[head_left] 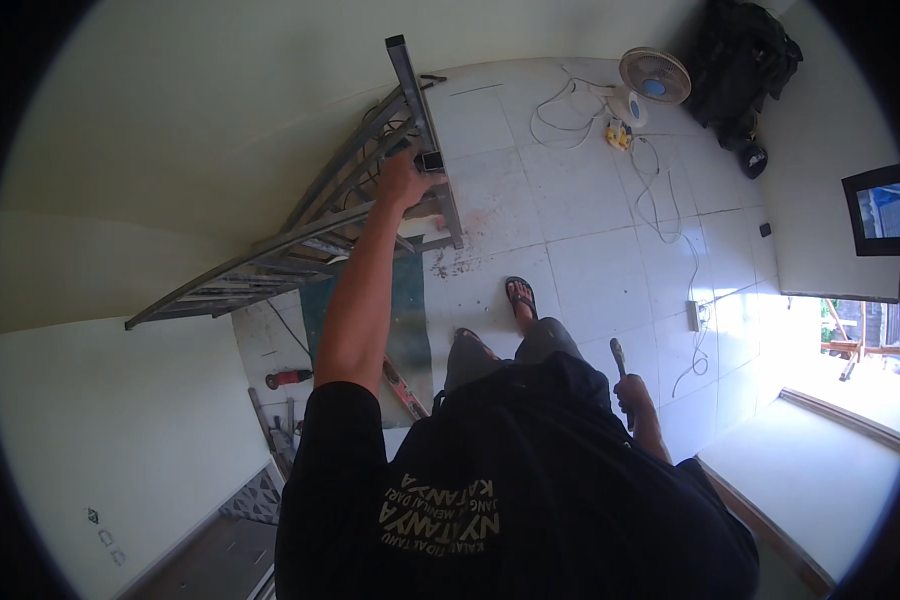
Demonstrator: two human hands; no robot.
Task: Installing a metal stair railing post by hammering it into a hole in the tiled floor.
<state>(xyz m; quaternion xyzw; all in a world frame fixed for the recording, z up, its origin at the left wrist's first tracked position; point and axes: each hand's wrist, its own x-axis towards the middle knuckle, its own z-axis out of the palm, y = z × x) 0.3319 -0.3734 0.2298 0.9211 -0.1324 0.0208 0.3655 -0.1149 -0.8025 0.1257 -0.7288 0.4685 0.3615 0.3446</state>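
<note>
A grey metal frame (pixel 325 225) of square bars leans by the wall on the left. Up at its upright post, my left hand (pixel 403 182) is closed on the frame, its fingers partly hidden behind the bars. Next to these fingers shows a dark square tube end (pixel 431 162). Low at my right side, my right hand (pixel 631 392) is wrapped round a long, slim hand tool (pixel 618 355) with a rounded, greyish end pointing away from me; its exact kind does not show.
A green mat (pixel 410 300) and a red spirit level (pixel 404 385) lie near my feet. A red power tool (pixel 288 379) rests by the left wall. Cables (pixel 660 200) trail across the tiles from a fan (pixel 655 75). Dark debris (pixel 455 262) is scattered beside the frame.
</note>
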